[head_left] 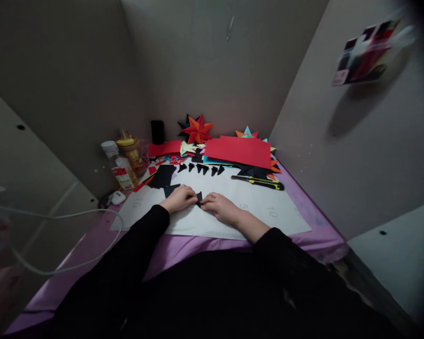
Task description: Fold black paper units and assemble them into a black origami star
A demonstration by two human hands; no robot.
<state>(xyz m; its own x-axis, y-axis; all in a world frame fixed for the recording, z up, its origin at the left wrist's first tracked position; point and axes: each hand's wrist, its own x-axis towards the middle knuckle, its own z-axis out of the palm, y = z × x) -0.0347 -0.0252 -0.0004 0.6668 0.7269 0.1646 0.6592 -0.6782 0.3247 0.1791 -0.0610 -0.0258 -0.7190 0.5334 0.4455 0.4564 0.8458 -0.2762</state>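
Note:
Both hands meet over a white sheet [212, 228] with printed numbers. Between them is a small piece of black paper [199, 196], pinched at its left by my left hand [180, 198]. Fingers closed, my right hand [219, 207] grips its right side. Part of the piece is hidden by the fingertips. A black paper square [170, 189] lies partly under my left hand. Beyond the hands, several small folded black paper pieces [202, 169] stand in a row. To the right lies a black and yellow utility knife [257, 181].
Red paper sheets [238, 149] are stacked at the back, near folded paper stars [198, 129]. Black paper [163, 176] lies at left. Bottles [122, 165] and a white earbud case [118, 197] stand by the left wall. A white cable [116, 240] loops over the left edge.

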